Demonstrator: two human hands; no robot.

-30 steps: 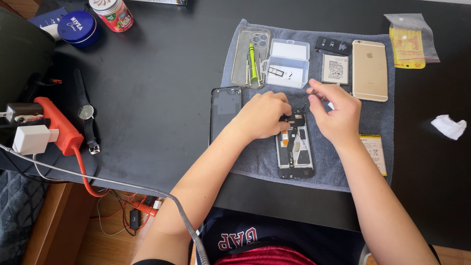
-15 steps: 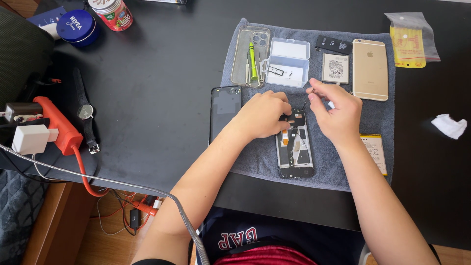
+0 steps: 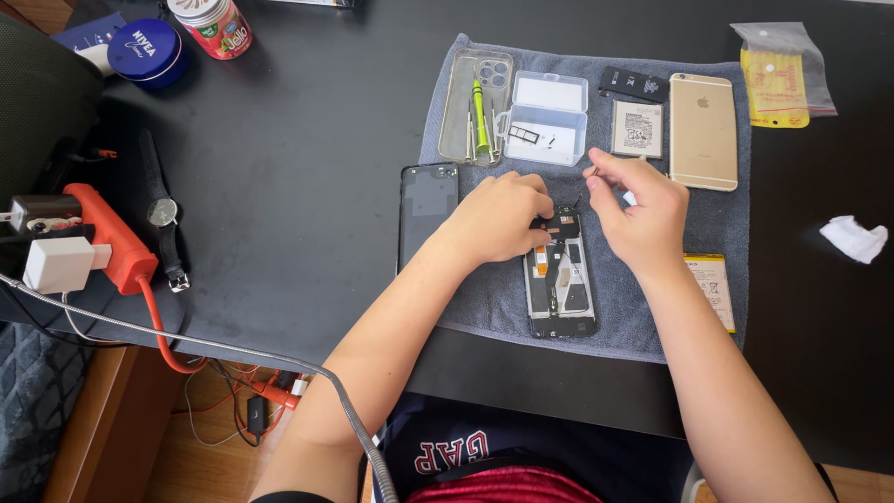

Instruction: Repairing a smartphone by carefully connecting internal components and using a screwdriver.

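Note:
An opened phone (image 3: 560, 279) with its insides showing lies on a grey towel (image 3: 484, 298) in the middle of the black desk. My left hand (image 3: 503, 216) rests curled on the phone's upper left corner and holds it down. My right hand (image 3: 635, 212) hovers just right of the phone's top and pinches a thin metal tool (image 3: 585, 186) between thumb and fingers, its tip close to the phone's upper edge. A black phone back panel (image 3: 428, 207) lies at the towel's left edge, next to my left hand.
On the towel behind: a clear phone case (image 3: 461, 112) with a green screwdriver (image 3: 480, 116), a clear plastic parts box (image 3: 549, 121), two batteries, a gold phone (image 3: 703, 130). A wristwatch (image 3: 163, 214), orange power strip (image 3: 107, 237), blue tin and white tissue (image 3: 852, 237) lie on the desk.

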